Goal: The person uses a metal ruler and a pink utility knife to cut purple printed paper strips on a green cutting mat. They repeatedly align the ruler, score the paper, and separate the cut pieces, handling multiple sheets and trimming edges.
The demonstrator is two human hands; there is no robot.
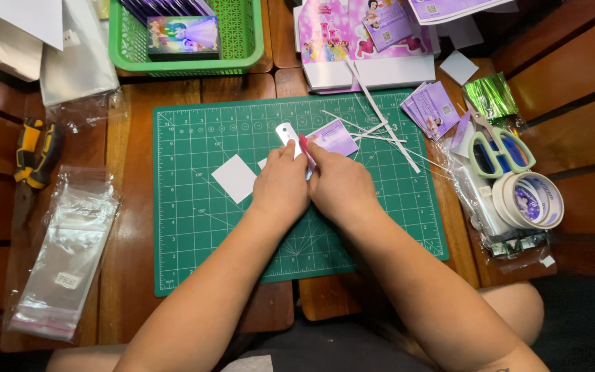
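- My left hand (281, 184) presses down on a small metal ruler (286, 131), fingers curled over it so the edge cannot slide.
- My right hand (339, 184) is closed around a red-handled cutter (304, 146), I think; only a sliver of red shows between my fingers.
- The purple card (336, 137) lies just beyond my right knuckles, touching the ruler's edge, flat on the green cutting mat (194, 207).
- A white paper square (235, 178) sits left of my hands, set aside on the mat.
- Thin white strips (380, 124) lie scattered past the card.
- Further right on the table (132, 275): a stack of purple cards (432, 109), scissors (500, 150), a tape roll (528, 200).
- A green basket (242, 41) sits at the far edge, and clear bags (70, 255) on the left.
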